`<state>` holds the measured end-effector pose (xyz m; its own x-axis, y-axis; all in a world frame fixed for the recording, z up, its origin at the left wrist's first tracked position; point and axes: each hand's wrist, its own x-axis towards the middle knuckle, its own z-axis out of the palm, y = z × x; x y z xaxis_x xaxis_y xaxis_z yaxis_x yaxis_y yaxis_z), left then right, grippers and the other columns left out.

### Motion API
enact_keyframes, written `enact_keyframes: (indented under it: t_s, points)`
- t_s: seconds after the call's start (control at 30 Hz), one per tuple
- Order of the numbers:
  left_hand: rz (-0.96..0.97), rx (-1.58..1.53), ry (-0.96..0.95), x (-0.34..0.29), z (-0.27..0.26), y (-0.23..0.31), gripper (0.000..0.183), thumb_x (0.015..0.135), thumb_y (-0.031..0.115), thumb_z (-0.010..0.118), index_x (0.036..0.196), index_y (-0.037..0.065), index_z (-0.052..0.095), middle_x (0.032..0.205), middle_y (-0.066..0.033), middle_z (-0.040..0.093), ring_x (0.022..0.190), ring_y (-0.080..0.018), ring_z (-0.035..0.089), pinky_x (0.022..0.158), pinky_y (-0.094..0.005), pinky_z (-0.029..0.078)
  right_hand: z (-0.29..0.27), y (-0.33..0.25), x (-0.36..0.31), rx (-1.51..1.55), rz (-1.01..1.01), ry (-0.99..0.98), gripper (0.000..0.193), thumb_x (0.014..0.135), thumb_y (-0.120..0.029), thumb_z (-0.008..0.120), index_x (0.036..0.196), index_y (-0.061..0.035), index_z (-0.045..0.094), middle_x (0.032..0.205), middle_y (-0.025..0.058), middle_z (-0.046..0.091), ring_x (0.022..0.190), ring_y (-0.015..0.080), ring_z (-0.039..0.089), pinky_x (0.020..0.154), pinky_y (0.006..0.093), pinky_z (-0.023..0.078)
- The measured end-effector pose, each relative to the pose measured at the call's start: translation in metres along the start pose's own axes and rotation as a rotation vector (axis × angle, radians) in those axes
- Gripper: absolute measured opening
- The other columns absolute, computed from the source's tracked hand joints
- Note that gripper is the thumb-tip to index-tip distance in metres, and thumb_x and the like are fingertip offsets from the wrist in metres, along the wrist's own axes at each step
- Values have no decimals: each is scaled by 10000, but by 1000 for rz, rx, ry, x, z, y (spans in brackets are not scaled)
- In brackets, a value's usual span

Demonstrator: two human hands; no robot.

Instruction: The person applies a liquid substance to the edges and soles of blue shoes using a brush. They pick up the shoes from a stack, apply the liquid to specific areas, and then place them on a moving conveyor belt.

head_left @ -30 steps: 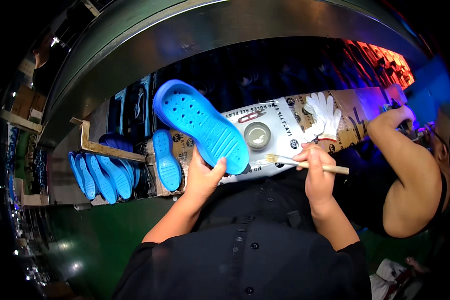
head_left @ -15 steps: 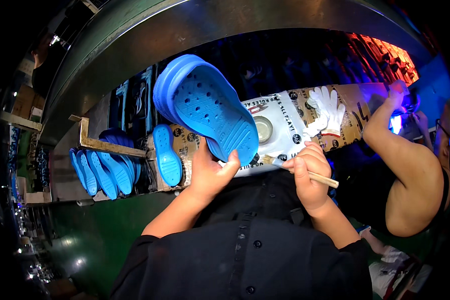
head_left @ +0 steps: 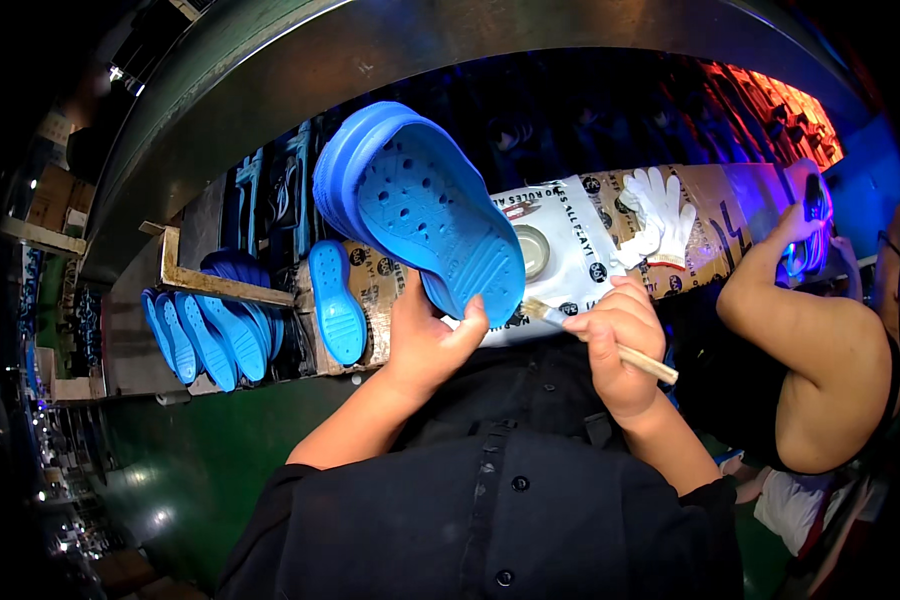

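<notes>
Gripped at its narrow near end by my left hand (head_left: 432, 335) is a blue shoe sole (head_left: 420, 200), its hollow, perforated inside facing up. My thumb lies over the rim and the other fingers are hidden beneath. A wooden-handled paintbrush (head_left: 625, 355) is held in my right hand (head_left: 625, 340), with the bristles pointing left, just beside the sole's near end and apart from it. Behind the bristles sits a round pot (head_left: 533, 250), partly hidden by the sole. Left of my left hand lies a flat blue insole (head_left: 336, 300) on cardboard.
Several blue insoles (head_left: 210, 340) stand grouped at the left, behind a worn metal bar (head_left: 225, 288). White gloves (head_left: 660, 220) lie on the cardboard to the right of a printed white sheet (head_left: 570, 200). A metal beam (head_left: 420, 80) arches across the far side. A co-worker's arm (head_left: 820, 310) is at the right.
My left hand and the sole have shifted slightly right. The brush has barely moved, its bristles now nearer the sole's edge. At the right, the co-worker's hand has moved, with a dark shoe-like item showing.
</notes>
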<state>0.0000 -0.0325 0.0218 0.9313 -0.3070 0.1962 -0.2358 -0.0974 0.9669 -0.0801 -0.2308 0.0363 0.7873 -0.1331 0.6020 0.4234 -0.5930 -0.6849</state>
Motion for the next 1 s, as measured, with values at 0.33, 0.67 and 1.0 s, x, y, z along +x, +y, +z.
enact_keyframes:
  t_s: [0.33, 0.67, 1.0]
  points:
    - [219, 18, 90, -1, 7, -5, 323, 710, 12, 636, 1012, -37, 535, 897, -121, 614, 810, -180, 613, 730, -295, 483, 1, 3, -3, 77, 16, 2, 170, 820, -122, 585, 674, -62, 648, 646, 36, 611, 593, 192, 535, 790, 358, 394]
    - [295, 79, -22, -3, -2, -13, 465, 736, -38, 624, 1148, -49, 410, 1039, -131, 550, 900, -181, 586, 802, -296, 470, 3, 1, -4, 131, 64, 38, 222, 848, -121, 538, 659, -57, 635, 618, 28, 597, 575, 179, 523, 786, 354, 397]
    - [388, 113, 68, 1, 5, -6, 407, 711, -25, 649, 1087, -33, 493, 979, -107, 572, 862, -180, 580, 755, -300, 470, 0, 0, -7, 122, 78, 91, 274, 869, -127, 496, 640, -51, 628, 578, 33, 570, 556, 177, 508, 822, 368, 394]
